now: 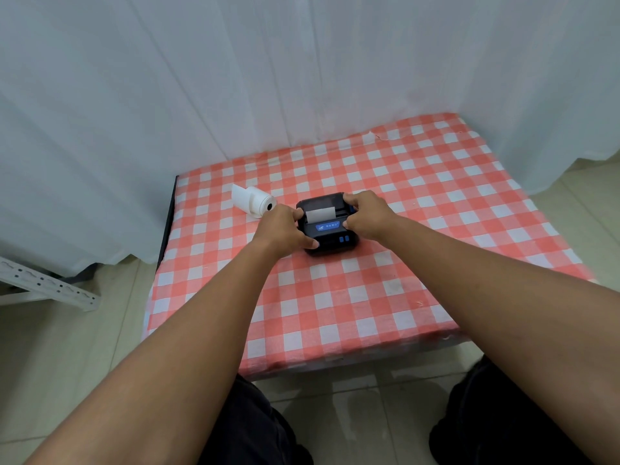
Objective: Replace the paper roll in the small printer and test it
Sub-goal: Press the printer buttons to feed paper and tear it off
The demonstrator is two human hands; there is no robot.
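Note:
A small black printer (330, 233) with blue buttons and a blue label sits near the middle of the checked table. A short strip of white paper (320, 214) sticks out of its top slot. My left hand (283, 229) grips the printer's left side, thumb on the front corner. My right hand (367, 214) grips its right side, fingers over the top right edge by a blue latch. A white paper roll (255, 201) lies on its side to the left of the printer, a loose end trailing behind it, apart from my left hand.
The table (402, 297) wears a red-and-white checked cloth. White curtains (235, 78) hang close behind and to the right. A white perforated metal bar (47, 285) lies on the tiled floor at the left. My dark trousers show below the table's front edge.

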